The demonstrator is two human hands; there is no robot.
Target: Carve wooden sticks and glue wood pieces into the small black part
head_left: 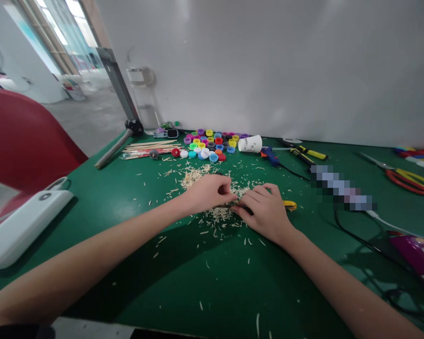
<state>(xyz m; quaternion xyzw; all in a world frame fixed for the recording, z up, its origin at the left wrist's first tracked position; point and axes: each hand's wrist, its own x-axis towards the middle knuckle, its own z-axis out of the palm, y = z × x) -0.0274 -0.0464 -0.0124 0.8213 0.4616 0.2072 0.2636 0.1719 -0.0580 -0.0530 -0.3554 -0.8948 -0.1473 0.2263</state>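
Observation:
Both my hands meet over a pile of pale wood shavings [198, 178] in the middle of the green table [183, 282]. My left hand [208, 192] is closed, its fingertips pinched on something small and dark that I cannot make out. My right hand [263, 209] is closed too, fingers curled around a yellow-handled cutter [289, 205] whose end shows past the knuckles. The fingertips of the two hands touch. Shavings lie scattered all around them.
Behind the hands lie several coloured bottle caps [212, 143], wooden sticks [150, 147], a tipped white paper cup [250, 143], a blue glue gun [270, 155], screwdrivers [309, 154] and red-yellow scissors [408, 179]. A hammer [118, 143] and a white power bank [21, 221] lie left. A purple device [415, 254] with cables sits right.

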